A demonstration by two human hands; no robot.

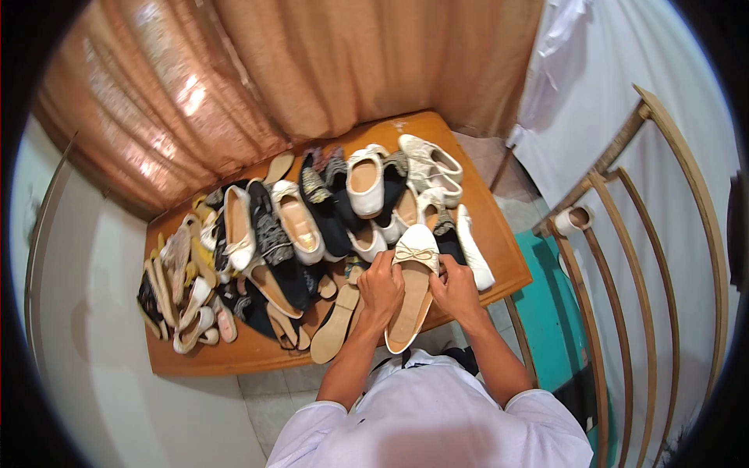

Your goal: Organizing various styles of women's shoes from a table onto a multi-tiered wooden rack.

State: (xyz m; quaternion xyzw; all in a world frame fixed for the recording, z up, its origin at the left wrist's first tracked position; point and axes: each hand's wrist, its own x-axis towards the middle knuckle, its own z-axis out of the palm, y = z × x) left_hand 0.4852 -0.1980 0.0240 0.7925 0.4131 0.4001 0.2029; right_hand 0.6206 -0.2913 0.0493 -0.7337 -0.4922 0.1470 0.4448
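Note:
A white ballet flat (409, 312) with a gold bow and tan insole is held between my two hands, over the table's front edge. Its toe points away from me and its heel toward my body. My left hand (380, 285) grips its left side near the opening. On its right side, my right hand (455, 287) pinches the rim by the bow. Just beyond lies a heap of shoes: a white flat (365, 184) on top, another white flat (298, 225) to the left, and a white shoe (474, 249) lying right of my right hand.
A brown wooden table (187, 357) carries the heap, with sandals (335, 326) along its front left. Brown curtains (374, 62) hang behind. To the right stands a wooden rack (616, 226) with a white shoe (573, 221) on it, beside a teal surface (550, 312).

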